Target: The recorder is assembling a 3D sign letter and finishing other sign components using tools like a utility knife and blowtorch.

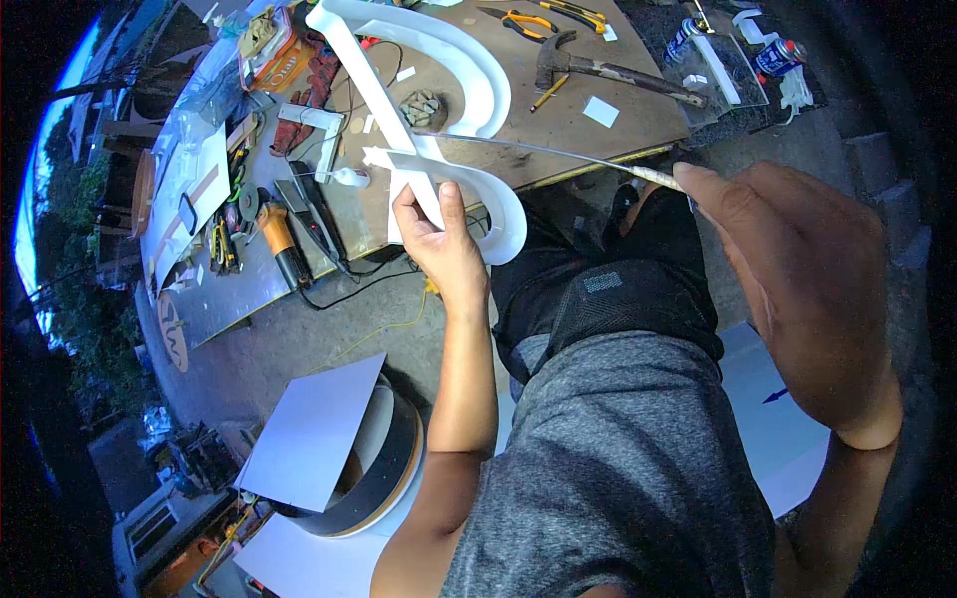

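My left hand (444,244) is closed on the lower part of a white, curved, letter-shaped channel piece (493,90), thumb and fingers pinching its straight strip. The piece is held up over the near edge of the work table (538,140), its loops standing out to the right. On the right, my right hand (797,279) grips the pale handle of a long thin metal blade (558,151). That blade reaches leftward across the piece, its far end by the middle where the loops meet. Whether the tip touches the white wall, I cannot tell.
Around the table lie a hammer (608,75), a pencil (549,93), orange-handled pliers (523,24), a stone-like lump (423,108) and an orange-and-black power tool (283,244) with a cord. Spray cans (778,58) stand far right. White sheets (309,439) rest on a round drum at lower left.
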Motion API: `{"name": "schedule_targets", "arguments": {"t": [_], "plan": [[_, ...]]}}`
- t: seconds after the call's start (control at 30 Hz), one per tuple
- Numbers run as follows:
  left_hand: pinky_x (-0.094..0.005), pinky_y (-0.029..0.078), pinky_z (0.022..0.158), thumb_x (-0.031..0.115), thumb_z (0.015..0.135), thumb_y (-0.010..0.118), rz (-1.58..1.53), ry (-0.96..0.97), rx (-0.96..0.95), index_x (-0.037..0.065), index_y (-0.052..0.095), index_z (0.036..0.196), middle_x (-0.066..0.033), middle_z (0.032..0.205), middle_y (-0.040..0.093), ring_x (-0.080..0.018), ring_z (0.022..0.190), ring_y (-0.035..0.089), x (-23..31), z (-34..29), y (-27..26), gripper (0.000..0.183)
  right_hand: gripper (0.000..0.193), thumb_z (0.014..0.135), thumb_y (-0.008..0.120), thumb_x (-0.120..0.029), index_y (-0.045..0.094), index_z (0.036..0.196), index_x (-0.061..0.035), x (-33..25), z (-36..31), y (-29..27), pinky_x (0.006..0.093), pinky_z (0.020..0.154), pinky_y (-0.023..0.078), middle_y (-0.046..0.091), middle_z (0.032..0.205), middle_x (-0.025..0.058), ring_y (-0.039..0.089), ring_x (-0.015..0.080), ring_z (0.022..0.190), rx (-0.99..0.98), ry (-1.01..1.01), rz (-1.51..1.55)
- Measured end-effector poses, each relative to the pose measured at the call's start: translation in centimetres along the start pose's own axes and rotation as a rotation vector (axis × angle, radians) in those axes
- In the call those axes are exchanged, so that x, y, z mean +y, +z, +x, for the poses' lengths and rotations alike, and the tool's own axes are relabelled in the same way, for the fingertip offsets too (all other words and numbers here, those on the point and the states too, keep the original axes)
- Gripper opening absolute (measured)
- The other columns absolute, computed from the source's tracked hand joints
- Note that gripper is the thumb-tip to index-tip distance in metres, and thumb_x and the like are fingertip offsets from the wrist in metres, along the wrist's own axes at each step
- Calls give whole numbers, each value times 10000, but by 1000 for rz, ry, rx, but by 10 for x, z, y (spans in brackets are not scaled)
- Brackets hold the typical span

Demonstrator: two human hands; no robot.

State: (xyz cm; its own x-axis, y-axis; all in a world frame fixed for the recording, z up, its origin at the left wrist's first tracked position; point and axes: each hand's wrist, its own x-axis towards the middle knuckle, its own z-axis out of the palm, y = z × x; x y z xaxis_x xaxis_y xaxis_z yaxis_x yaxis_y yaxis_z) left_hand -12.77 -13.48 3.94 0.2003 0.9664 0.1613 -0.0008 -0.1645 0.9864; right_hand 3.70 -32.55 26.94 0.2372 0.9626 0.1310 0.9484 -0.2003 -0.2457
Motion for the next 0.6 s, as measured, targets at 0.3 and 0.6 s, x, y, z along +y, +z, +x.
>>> {"name": "schedule_targets", "arguments": {"t": [0.3,0.6], "plan": [[-309,413,931,159,937,668,-67,-102,-50,-16,521,1190,-82,1108,573,-152,1003,531,2,0,0,341,339,825,639,38,638,1160,-14,-2,0,-2,386,583,424,561,763,138,563,289,648,3,16,-45],[-227,372,606,192,977,615,-56,-13,-35,37,544,1122,10,825,511,-66,679,446,3,1,6,224,321,835,618,17,646,1154,-11,-5,4,-6,394,582,418,528,740,129,552,288,640,-22,39,-54]]}}
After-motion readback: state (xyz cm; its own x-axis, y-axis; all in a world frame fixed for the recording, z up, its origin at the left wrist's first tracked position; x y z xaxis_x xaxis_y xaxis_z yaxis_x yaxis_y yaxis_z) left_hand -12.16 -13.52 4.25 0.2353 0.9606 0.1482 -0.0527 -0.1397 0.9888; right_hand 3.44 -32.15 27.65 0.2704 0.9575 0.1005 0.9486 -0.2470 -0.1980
